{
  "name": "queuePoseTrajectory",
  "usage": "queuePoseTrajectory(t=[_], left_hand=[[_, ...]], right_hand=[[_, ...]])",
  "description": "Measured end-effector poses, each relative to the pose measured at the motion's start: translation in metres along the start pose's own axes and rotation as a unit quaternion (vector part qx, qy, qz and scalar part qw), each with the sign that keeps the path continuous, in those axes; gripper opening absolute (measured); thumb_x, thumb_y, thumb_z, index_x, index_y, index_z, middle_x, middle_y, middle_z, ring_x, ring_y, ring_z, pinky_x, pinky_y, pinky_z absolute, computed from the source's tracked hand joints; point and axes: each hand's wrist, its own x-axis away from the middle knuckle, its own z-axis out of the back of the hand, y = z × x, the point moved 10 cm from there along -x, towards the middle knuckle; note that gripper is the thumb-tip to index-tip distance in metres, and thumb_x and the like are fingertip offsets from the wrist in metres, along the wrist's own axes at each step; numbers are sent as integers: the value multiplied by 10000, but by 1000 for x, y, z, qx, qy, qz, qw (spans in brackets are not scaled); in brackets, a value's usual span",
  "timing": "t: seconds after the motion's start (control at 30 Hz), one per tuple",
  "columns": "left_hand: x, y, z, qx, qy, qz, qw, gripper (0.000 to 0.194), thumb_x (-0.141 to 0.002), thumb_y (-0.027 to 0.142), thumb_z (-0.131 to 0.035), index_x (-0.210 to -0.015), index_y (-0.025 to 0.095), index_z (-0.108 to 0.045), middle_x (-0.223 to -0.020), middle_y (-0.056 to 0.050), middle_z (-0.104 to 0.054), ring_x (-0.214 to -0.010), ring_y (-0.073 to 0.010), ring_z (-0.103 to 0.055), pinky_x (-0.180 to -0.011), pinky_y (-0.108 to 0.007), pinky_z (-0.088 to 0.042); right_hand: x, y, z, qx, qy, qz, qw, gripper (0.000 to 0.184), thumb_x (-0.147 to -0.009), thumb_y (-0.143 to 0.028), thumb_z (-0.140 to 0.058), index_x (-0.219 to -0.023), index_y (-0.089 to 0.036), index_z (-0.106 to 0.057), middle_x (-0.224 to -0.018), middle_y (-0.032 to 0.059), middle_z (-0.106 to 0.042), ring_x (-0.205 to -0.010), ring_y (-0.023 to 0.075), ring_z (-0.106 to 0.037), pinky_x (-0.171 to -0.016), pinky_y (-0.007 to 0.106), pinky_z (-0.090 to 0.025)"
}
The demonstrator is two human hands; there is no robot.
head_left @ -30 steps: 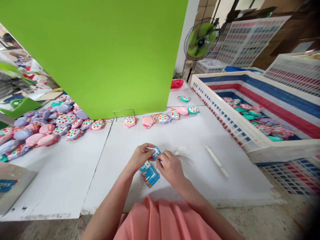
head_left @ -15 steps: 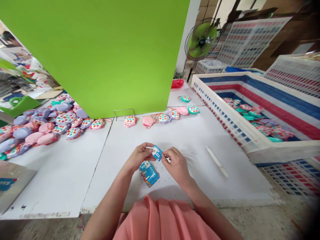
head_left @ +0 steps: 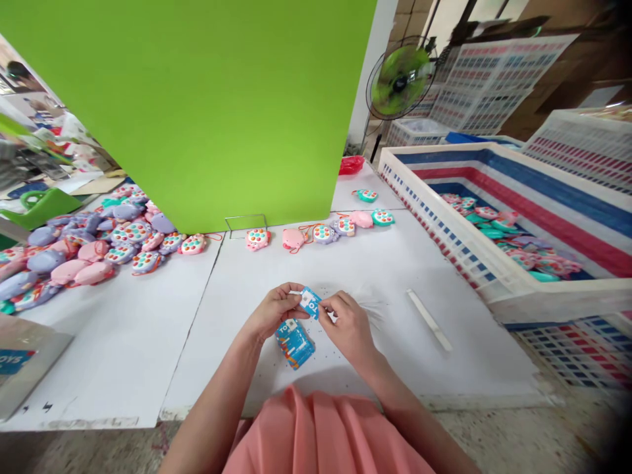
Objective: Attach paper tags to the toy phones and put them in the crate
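Observation:
My left hand (head_left: 277, 308) grips the left side of a small blue-and-white printed card (head_left: 310, 303) between thumb and fingers, above the table. At the card's right edge, the fingers of my right hand (head_left: 348, 322) are pinched together on it; whether they also hold something thin cannot be made out. Just below lies a stack of similar blue cards (head_left: 295, 345) with orange marks. Thin whitish strands (head_left: 372, 309) are spread on the table to the right of my right hand.
A white strip (head_left: 428, 319) lies farther right on the white table (head_left: 237, 316). Toy game pads (head_left: 324, 233) line the green panel (head_left: 197, 118), with a big pile (head_left: 93, 253) at left. The lined crate (head_left: 553, 296) at right holds more. A fan (head_left: 399, 82) stands behind.
Both hands stay in nearly the same place, with the card turned very slightly between them. Nothing else has visibly moved on the table.

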Motion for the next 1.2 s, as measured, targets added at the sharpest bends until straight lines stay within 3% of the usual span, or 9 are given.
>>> queuePoseTrajectory(t=[0.47, 0.8, 0.9, 1.0, 1.1, 1.2], left_hand=[[2, 5, -2, -24, 29, -15, 999, 448, -633, 324, -784, -959, 122, -552, -767, -36, -678, -638, -130, -660, -680, -265, -548], [-4, 6, -13, -111, 93, -75, 987, 425, -660, 414, -729, -936, 133, -570, -670, 0, -651, -596, -112, -617, -650, -277, -532], [-2, 8, -15, -97, 83, -77, 989, 441, -682, 457, -707, -956, 124, -615, -771, -35, -672, -680, -135, -638, -683, -288, -533], [0, 8, -16, -52, 42, -64, 996, 445, -686, 453, -713, -981, 125, -653, -864, -60, -691, -762, -157, -649, -749, -312, -529], [0, 8, -14, -37, 30, -66, 997, 403, -659, 394, -753, -959, 134, -682, -856, -54, -701, -789, -162, -645, -766, -311, -523], [-1, 10, -9, -71, 56, -96, 991, 329, -632, 337, -777, -869, 120, -701, -786, -43, -700, -734, -143, -632, -755, -298, -516]], right_hand=[[4, -23, -11, 127, -36, 74, 988, 145, -801, -120, -504, -685, -203, -527, -698, 33, -550, -698, 182, -505, -632, 303, -344], [3, -22, -16, 223, -40, 41, 973, 137, -806, -119, -514, -688, -187, -530, -709, 47, -552, -685, 194, -508, -609, 317, -338], [1, -11, -14, 157, -42, 11, 987, 139, -827, -128, -510, -704, -184, -543, -724, 43, -561, -708, 186, -527, -630, 299, -362], [-3, 9, -10, -5, -36, -45, 998, 120, -848, -148, -507, -751, -186, -566, -736, 21, -572, -707, 155, -548, -639, 261, -399], [-5, 24, -11, -137, -35, -90, 986, 80, -832, -176, -536, -776, -187, -592, -756, 15, -597, -699, 141, -564, -640, 244, -424], [-3, 30, -15, -212, -48, -120, 969, 80, -819, -214, -559, -775, -185, -618, -755, 20, -623, -694, 145, -575, -641, 246, -442]])
